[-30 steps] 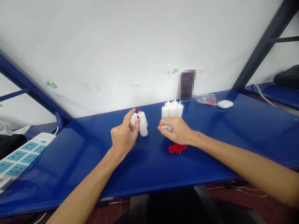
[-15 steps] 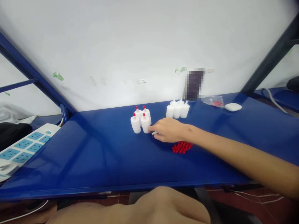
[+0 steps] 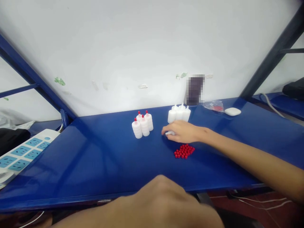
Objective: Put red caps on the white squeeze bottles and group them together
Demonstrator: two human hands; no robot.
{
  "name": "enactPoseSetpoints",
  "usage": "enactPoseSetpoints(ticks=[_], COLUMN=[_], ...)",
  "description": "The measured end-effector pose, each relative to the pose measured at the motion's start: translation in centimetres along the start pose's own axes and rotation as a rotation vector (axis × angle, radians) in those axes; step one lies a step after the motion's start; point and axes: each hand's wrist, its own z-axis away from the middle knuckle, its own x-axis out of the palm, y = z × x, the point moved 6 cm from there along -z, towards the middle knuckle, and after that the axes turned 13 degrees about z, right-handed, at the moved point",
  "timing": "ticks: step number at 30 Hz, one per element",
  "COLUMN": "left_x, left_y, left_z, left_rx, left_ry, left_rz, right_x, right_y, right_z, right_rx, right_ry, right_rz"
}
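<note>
My right hand [image 3: 182,131] is low over the table with fingers curled around a white squeeze bottle [image 3: 170,133]; only its pale tip shows, the rest is hidden by the hand. Just behind the hand stand several white bottles [image 3: 179,114] with bare nozzles. To its left, a group of white bottles [image 3: 142,125] with red caps stands upright close together. A cluster of small red caps [image 3: 184,151] lies in front of the hand. At the bottom edge, very near the camera, looms my left hand [image 3: 156,204], blurred, its fingers hidden.
A blue table [image 3: 99,158] runs along a white wall. At the back right are a plastic bag [image 3: 215,106] with red pieces, a white rounded object [image 3: 232,111] and a pixelated dark panel [image 3: 195,90]. A power strip [image 3: 25,153] lies at the left.
My right hand has drawn back to the right, away from the red-capped bottles. The front right capped bottle has shifted left against its neighbour. My left hand has risen in view.
</note>
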Motion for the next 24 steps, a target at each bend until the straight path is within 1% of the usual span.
enactPoseSetpoints(ticks=[1,2,3,5,7,9,10,13,18,21,24], left_x=[0.6,1.1,1.5,2.0,2.5,3.0,3.3,3.9,4.6,4.9,5.2], left_y=[-0.6,-1.9,-3.2,-6.5,-9.5,-11.5,-12.0,-12.4,-12.5,-12.6,-12.4], left_z=[-0.9,-1.7,-2.6,-3.9,-4.6,-5.0,-5.0,-5.2,-5.6,-5.9,-6.2], left_rx=[0.029,-0.003,-0.028,-0.123,-0.204,-0.258,-0.267,-0.238,-0.180,-0.149,-0.080], left_ry=[-0.053,-0.089,-0.094,-0.092,-0.117,-0.139,-0.155,-0.193,-0.233,-0.241,-0.250], left_rz=[0.053,0.054,0.029,-0.061,-0.135,-0.203,-0.231,-0.279,-0.354,-0.401,-0.402], right_x=[0.0,0.0,0.0,0.0,0.1,0.2,0.3,0.6,1.5,2.0,2.0], right_y=[0.8,1.4,1.9,2.6,3.1,3.3,3.3,3.4,3.4,3.5,3.5], right_z=[0.4,0.8,1.1,1.4,1.5,1.4,1.4,1.6,1.7,1.2,0.3], right_rx=[0.031,0.051,0.067,0.093,0.126,0.143,0.145,0.174,0.233,0.263,0.253], right_ry=[0.006,0.015,0.032,0.086,0.157,0.226,0.251,0.294,0.284,0.279,0.255], right_rz=[-0.033,-0.098,-0.194,-0.432,-0.618,-0.684,-0.697,-0.742,-0.860,-0.925,-0.898])
